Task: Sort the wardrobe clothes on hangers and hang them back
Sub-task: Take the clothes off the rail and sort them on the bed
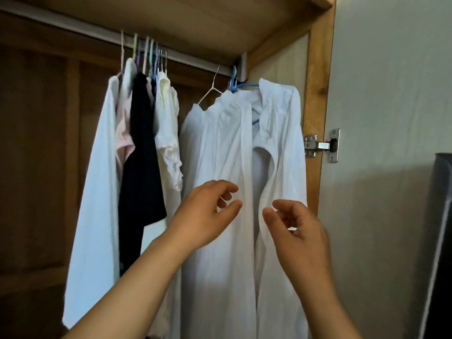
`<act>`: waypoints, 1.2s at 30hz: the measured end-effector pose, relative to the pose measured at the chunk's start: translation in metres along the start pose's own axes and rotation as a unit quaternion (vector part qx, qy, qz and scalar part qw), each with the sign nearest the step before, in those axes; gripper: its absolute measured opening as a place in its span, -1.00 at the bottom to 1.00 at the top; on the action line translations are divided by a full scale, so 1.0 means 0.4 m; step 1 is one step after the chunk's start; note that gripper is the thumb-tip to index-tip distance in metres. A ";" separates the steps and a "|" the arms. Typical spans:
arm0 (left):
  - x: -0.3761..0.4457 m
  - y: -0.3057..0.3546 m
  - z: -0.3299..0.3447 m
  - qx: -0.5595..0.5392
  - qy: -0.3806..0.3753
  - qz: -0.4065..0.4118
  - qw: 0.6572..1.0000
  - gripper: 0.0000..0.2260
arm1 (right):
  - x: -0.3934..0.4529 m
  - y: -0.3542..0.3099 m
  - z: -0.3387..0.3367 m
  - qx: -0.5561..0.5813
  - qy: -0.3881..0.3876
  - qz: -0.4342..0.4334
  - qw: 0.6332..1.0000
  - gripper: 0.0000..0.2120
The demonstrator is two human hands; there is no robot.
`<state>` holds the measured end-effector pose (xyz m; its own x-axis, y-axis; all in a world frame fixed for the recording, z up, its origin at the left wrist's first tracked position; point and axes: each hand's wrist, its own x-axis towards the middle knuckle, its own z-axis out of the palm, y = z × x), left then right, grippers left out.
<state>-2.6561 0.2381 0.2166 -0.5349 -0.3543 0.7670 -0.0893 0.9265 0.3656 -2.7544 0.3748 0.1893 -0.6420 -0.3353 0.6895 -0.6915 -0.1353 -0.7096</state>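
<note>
1. While your left hand (208,211) and right hand (296,228) hover in front of the white shirt (244,167), neither has hold of anything: the fingers on both are loosely curled, thumb and forefinger apart, right by the two front edges of the shirt at about chest height.
2. The shirt hangs open on a blue hanger (244,86) at the right end of the rail (97,35), close to the wardrobe's side frame (315,94). Its collar sits rumpled and the front gapes, so it looks hung but not yet tidied.
3. Just left of it is a bare wire hanger (211,88), with its shoulder touching the shirt.
4. Further left, a bunch of garments hangs packed together: a long white one (95,192), a pink one (123,133), a black one (141,167) and a frilled cream one (168,143).
5. Judging by this, most clothes are back on the rail. What seems left is straightening or closing this shirt; whether more clothes wait elsewhere, you cannot tell from here.
</note>
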 end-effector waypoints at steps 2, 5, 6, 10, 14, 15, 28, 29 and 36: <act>0.069 -0.009 -0.013 0.002 0.030 0.016 0.999 -0.73 | 0.057 -0.015 0.029 0.011 0.028 -0.009 1.000 -0.83; 0.176 -0.012 -0.019 0.004 0.058 0.039 0.998 -0.71 | 0.140 -0.047 0.076 0.010 0.053 -0.033 0.998 -0.74; 0.216 -0.017 -0.021 0.002 0.068 0.046 0.997 -0.71 | 0.174 -0.058 0.093 0.008 0.062 -0.041 0.997 -0.73; 0.358 -0.058 -0.035 0.004 0.088 0.037 0.995 -0.64 | 0.319 -0.095 0.138 -0.016 0.096 -0.082 0.992 -0.74; 0.447 -0.136 -0.041 0.007 0.122 0.046 0.991 -0.63 | 0.484 -0.138 0.180 -0.095 0.108 -0.143 0.979 -0.67; 0.461 -0.157 -0.040 0.006 0.127 0.050 0.991 -0.63 | 0.521 -0.149 0.195 -0.123 0.102 -0.157 0.975 -0.64; 0.582 -0.292 -0.042 -0.010 0.161 0.043 0.986 -0.65 | 0.740 -0.219 0.334 -0.336 0.047 -0.088 0.937 -0.86; 0.586 -0.300 -0.044 -0.016 0.164 0.038 0.986 -0.65 | 0.745 -0.213 0.340 -0.335 0.056 -0.084 0.937 -0.85; 0.595 -0.343 -0.061 -0.044 0.169 0.021 0.984 -0.68 | 0.741 -0.199 0.324 -0.247 0.105 -0.077 0.960 -0.85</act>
<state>-2.7505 0.0235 0.3619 -0.2248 -0.3519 0.9086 0.0084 0.9318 0.3630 -2.8466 0.1653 0.4314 -0.5359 -0.1454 0.8317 -0.8234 0.3078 -0.4767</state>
